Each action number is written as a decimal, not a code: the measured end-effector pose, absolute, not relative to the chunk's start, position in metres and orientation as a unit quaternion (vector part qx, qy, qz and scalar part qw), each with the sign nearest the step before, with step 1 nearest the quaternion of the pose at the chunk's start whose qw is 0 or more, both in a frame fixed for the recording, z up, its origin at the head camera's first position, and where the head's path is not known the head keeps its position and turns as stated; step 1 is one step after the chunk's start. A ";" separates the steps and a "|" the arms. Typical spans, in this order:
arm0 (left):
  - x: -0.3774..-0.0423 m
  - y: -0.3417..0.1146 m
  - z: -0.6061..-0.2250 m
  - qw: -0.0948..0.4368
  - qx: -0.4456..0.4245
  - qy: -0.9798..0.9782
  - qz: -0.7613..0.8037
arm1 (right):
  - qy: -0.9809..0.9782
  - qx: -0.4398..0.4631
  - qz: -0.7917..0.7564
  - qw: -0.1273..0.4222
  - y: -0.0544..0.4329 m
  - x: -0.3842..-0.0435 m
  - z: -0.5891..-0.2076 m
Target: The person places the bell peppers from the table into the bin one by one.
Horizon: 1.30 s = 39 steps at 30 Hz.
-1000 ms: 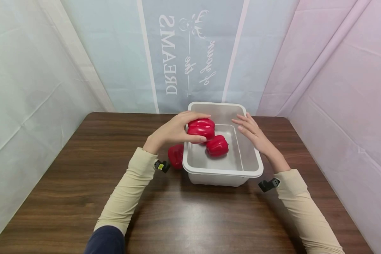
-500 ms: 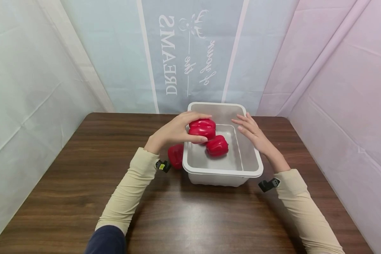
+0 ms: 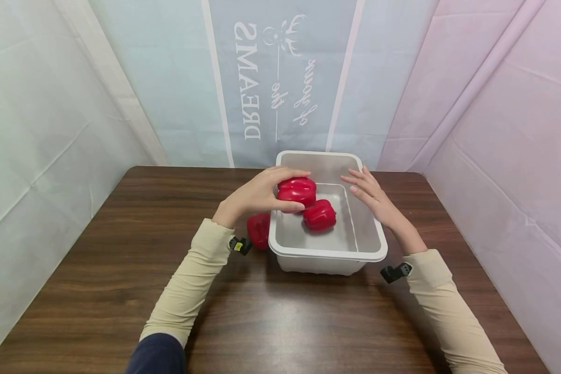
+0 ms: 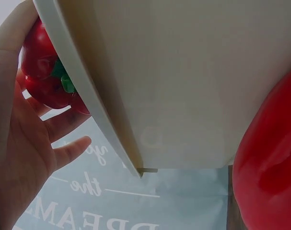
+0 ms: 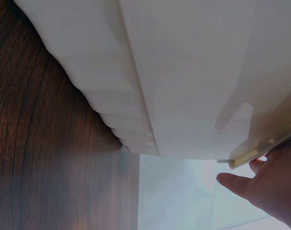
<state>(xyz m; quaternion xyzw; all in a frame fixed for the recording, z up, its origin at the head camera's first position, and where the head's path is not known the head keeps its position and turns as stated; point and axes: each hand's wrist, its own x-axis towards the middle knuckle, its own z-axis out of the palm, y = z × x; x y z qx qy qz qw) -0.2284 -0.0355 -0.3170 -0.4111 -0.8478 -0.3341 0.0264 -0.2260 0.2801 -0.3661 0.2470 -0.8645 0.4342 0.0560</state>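
- Head view: the left hand (image 3: 257, 193) grasps a glossy, lobed red held pepper (image 3: 296, 190) between thumb and fingers, above the inside of a pale plastic box (image 3: 327, 254) with a rounded rim.
- Just beside the left thumb tip, a second pepper (image 3: 320, 215), red and blocky, lies on the box floor; whether the two peppers touch, I cannot tell.
- Below the left palm, outside the box, a third pepper (image 3: 258, 230) rests on the brown wood-grain table (image 3: 98, 259).
- Across from the left fingers, the right hand (image 3: 373, 196) is released, its fingers spread and fairly straight over the opposite rim.
- Beyond both hands hangs blue-grey cloth (image 3: 168, 104) with white lettering; creased pale sheets (image 3: 519, 156) flank the table.
- Left wrist view: the held pepper's green stem (image 4: 66, 82) shows beyond the fingers, partly behind the rim.
- Right wrist view: beneath the fingers, the smooth box wall steps to a scalloped lower edge.
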 end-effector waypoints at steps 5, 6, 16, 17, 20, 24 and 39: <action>-0.227 -0.033 -0.320 0.034 -0.413 -0.849 -0.328 | -0.863 0.245 0.439 0.059 0.281 -0.226 -0.368; -0.227 -0.032 -0.320 0.035 -0.413 -0.849 -0.327 | -0.862 0.245 0.439 0.058 0.281 -0.227 -0.368; -0.231 -0.029 -0.322 0.035 -0.412 -0.851 -0.323 | -0.865 0.248 0.433 0.047 0.284 -0.230 -0.366; -0.232 -0.029 -0.322 0.035 -0.412 -0.851 -0.324 | -0.866 0.247 0.433 0.046 0.284 -0.230 -0.366; -0.233 -0.028 -0.321 0.032 -0.411 -0.851 -0.326 | -0.866 0.244 0.434 0.042 0.285 -0.232 -0.365; -0.234 -0.027 -0.320 0.025 -0.409 -0.851 -0.328 | -0.865 0.245 0.437 0.039 0.285 -0.233 -0.364; -0.236 -0.026 -0.321 0.020 -0.405 -0.858 -0.315 | -0.867 0.242 0.432 0.042 0.283 -0.235 -0.362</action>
